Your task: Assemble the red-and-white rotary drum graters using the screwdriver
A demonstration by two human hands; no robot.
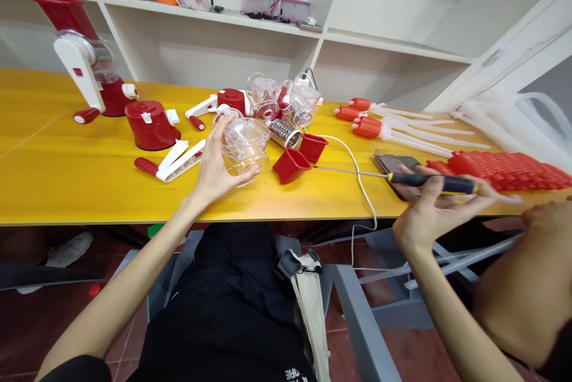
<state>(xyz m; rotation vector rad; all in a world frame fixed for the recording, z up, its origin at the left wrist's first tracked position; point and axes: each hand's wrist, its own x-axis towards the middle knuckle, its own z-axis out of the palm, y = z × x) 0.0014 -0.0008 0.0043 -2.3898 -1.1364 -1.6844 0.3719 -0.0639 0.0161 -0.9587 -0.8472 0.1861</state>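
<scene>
My left hand (217, 161) is wrapped around the side of a clear plastic housing (245, 142) at the table's middle. In my right hand (431, 209) lies a long screwdriver (429, 182) with a black and yellow handle, held level with its thin shaft pointing left. The shaft's tip comes close to a red plastic hopper (291, 165); whether they touch I cannot tell. Another red hopper (313, 146) sits just behind. A metal grater drum (285, 133) lies beside the clear housing. Left of my left hand rests a white crank handle (179, 164) with a red grip.
An assembled rotary grater (84, 60) and a red base (151, 124) stand at left. More clear housings (301, 102) are behind. A phone (395, 170), a white cable (357, 167) and red coiled pieces (504, 168) lie at right. Another person's arm (527, 275) is at far right.
</scene>
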